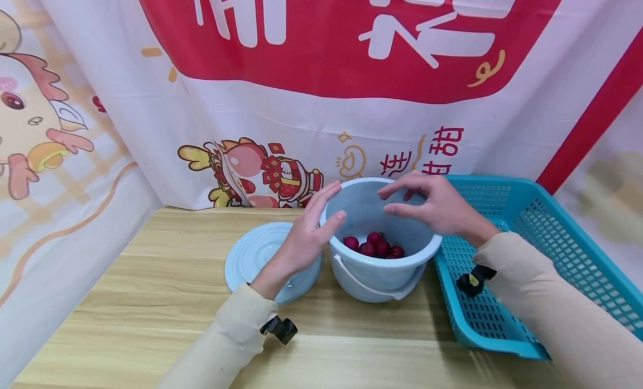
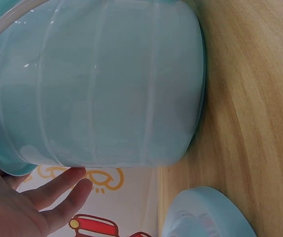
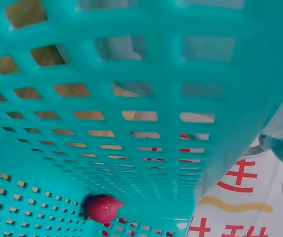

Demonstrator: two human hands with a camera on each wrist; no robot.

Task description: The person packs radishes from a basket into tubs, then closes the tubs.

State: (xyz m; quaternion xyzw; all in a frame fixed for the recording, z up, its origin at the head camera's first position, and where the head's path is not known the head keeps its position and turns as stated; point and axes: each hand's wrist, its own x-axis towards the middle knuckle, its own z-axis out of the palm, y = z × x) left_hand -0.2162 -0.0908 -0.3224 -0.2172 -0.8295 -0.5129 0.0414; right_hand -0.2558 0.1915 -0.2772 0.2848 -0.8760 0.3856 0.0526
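Observation:
A light blue bucket with a thin handle stands on the wooden table, several dark red radishes lying on its bottom. At the bucket's left rim is my left hand, fingers extended along the outside and the thumb over the edge. My right hand hovers over the right side of the opening with fingers bent and thumb tip apart from the index tip. A small dark red patch shows behind its fingers, and I cannot tell what it is. Another radish lies inside the turquoise basket.
Left of the bucket a round light blue lid lies flat on the table. The turquoise basket stands close against the bucket's right side, beneath my right forearm. A printed curtain hangs behind the table's back edge.

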